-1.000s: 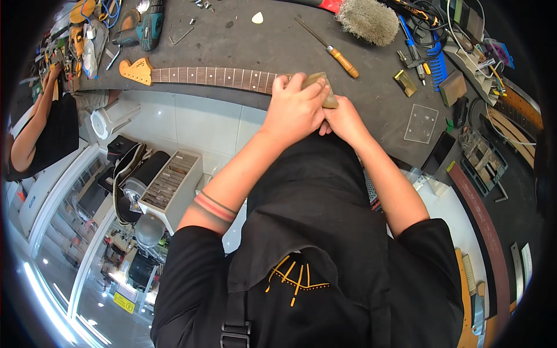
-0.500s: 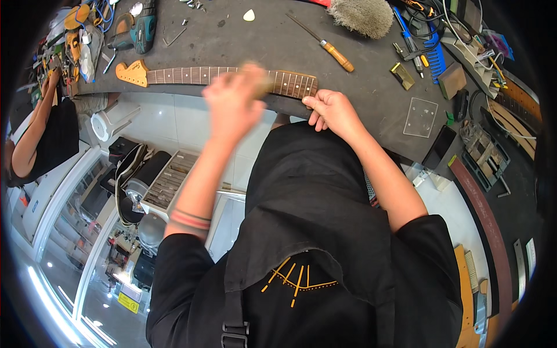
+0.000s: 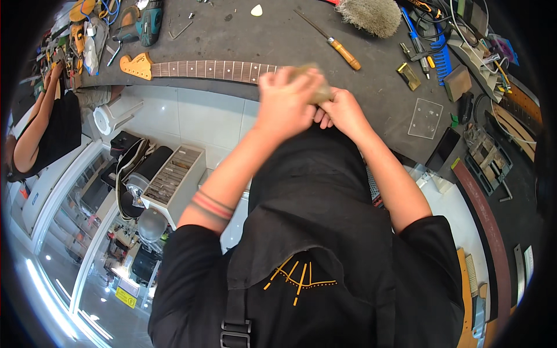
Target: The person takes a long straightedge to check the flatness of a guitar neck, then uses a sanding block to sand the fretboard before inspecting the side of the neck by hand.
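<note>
A guitar neck (image 3: 203, 70) with a dark fretboard and pale wood headstock lies along the near edge of the bench. My left hand (image 3: 285, 103) is closed over a tan-brown pad (image 3: 316, 81) on the fretboard's right end; the pad is smeared by motion, so its exact kind does not show. Close beside it, my right hand (image 3: 343, 111) grips the neck's heel end, fingers curled below the edge. The two hands and the pad hide that end of the fretboard.
Behind the neck lie a wooden-handled screwdriver (image 3: 343, 54), a bristly brush head (image 3: 371, 16), a white pick (image 3: 256, 10) and a teal drill (image 3: 145, 24). To the right are a clear plate (image 3: 425, 118) and a phone (image 3: 442, 148). Another person (image 3: 49, 119) works at far left.
My left hand has slid the pad rightward along the fretboard to its heel end, beside my right hand. My right hand keeps its hold; the whole view has shifted slightly.
</note>
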`<move>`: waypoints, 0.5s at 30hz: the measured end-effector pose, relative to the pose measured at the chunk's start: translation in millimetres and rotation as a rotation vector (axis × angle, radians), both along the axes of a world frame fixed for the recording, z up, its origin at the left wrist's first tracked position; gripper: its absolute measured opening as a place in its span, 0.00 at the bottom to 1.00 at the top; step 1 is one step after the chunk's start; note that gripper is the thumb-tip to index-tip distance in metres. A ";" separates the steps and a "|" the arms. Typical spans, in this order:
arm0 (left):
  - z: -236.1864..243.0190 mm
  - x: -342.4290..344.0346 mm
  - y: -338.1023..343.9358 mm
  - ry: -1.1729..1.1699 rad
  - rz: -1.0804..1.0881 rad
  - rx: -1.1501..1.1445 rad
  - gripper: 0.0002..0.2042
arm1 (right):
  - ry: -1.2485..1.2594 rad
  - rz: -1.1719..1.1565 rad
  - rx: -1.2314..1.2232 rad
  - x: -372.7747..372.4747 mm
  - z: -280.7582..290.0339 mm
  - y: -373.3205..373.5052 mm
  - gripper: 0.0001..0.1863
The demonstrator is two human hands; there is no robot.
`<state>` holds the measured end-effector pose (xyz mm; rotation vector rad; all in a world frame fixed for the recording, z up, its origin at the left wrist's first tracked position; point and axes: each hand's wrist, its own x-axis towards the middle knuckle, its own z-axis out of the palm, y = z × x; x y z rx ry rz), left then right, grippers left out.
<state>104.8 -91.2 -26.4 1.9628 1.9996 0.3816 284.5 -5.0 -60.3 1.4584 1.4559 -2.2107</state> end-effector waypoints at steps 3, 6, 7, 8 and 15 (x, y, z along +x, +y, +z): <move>3.0 -8.4 13.3 0.015 -0.046 -0.006 0.30 | -0.021 0.022 -0.002 -1.1 3.1 3.0 0.17; 8.6 -78.2 -9.5 0.172 0.112 -0.061 0.32 | -0.045 0.010 -0.027 -3.8 8.4 3.8 0.18; 8.1 -79.4 -15.1 0.172 0.114 -0.061 0.32 | -0.051 0.018 -0.014 -2.8 9.6 3.5 0.18; 8.2 -78.3 -21.5 0.183 0.136 -0.053 0.33 | -0.051 0.019 -0.014 -1.9 9.8 3.6 0.18; -2.3 1.8 2.0 0.015 0.003 0.028 0.34 | -0.002 0.003 0.010 1.0 0.6 -0.2 0.18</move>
